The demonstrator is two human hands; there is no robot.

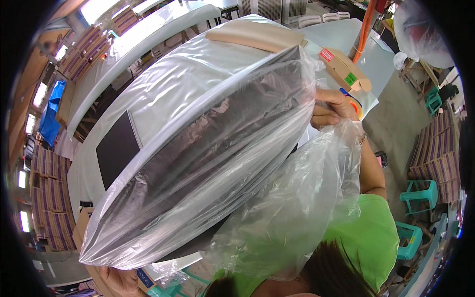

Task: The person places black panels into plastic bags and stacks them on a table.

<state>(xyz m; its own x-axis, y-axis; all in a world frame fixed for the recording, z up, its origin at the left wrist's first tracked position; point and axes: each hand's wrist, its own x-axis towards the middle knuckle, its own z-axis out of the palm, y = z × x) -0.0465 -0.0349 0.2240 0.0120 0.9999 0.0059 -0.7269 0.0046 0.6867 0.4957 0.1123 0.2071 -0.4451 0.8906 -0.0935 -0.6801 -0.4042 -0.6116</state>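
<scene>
A large clear plastic bag (257, 148) stretches diagonally across the middle, with a dark flat panel (193, 143) showing through it. At the upper right end, my right hand (334, 106) is closed on the gathered plastic, its fingers bent. My left hand (118, 281) is at the lower left corner, gripping the bag from below; its fingertips are partly hidden. Loose, wrinkled plastic hangs over my right forearm and in front of my green shirt.
The white-covered table (173, 81) bears another dark panel (118, 148), a tan sheet (255, 35), a cardboard box (345, 69) and a tape roll (353, 105). Cardboard stacks (52, 198) stand at the left, more stacks (435, 148) and green stools (419, 195) at the right.
</scene>
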